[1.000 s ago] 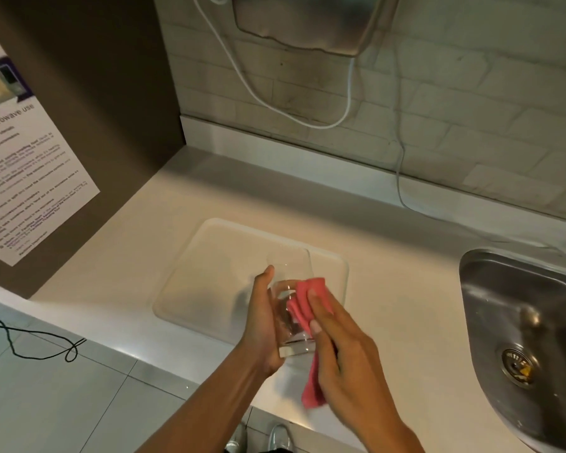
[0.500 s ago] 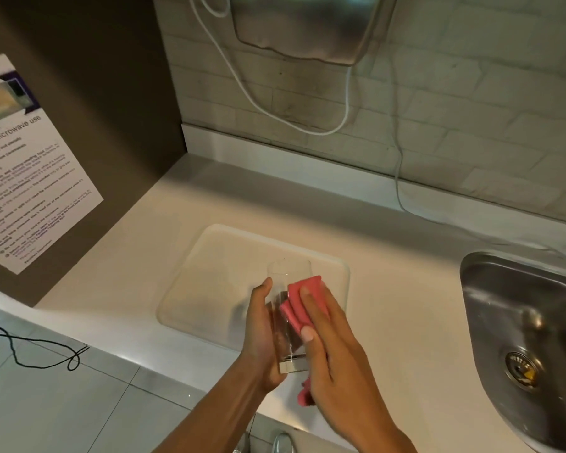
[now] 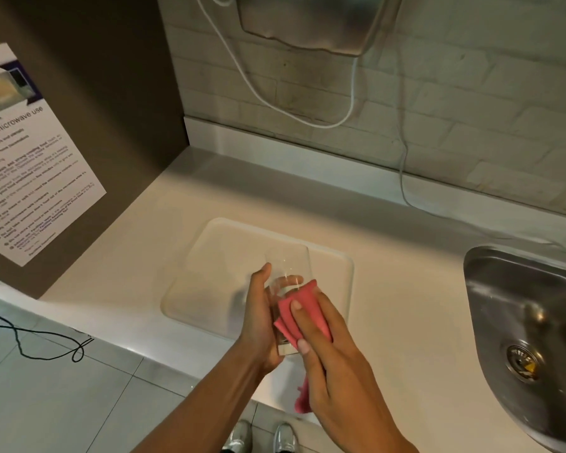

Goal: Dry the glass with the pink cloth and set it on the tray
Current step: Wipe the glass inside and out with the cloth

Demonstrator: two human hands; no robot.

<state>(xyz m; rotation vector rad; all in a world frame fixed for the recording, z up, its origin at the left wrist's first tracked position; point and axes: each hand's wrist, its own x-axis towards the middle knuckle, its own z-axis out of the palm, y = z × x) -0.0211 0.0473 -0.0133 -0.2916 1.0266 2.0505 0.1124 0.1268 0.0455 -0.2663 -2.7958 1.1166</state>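
My left hand (image 3: 258, 318) grips a clear drinking glass (image 3: 288, 266) from its left side, holding it tilted above the front right part of the white tray (image 3: 209, 263). My right hand (image 3: 334, 358) presses the pink cloth (image 3: 299, 317) flat against the glass's right side, with a tail of cloth hanging below the palm. The glass's base points toward me and its rim points away. The tray lies flat on the white counter (image 3: 406, 305) with nothing on it.
A steel sink (image 3: 530, 322) with a drain is set into the counter at the right. A white cable (image 3: 402, 178) hangs down the tiled wall from a metal appliance (image 3: 311, 21). A brown panel with a notice (image 3: 30, 165) stands at the left. A black cable (image 3: 30, 341) lies on the floor.
My right hand has slid the pink cloth down along the glass toward its base. The glass stays in my left hand over the tray.
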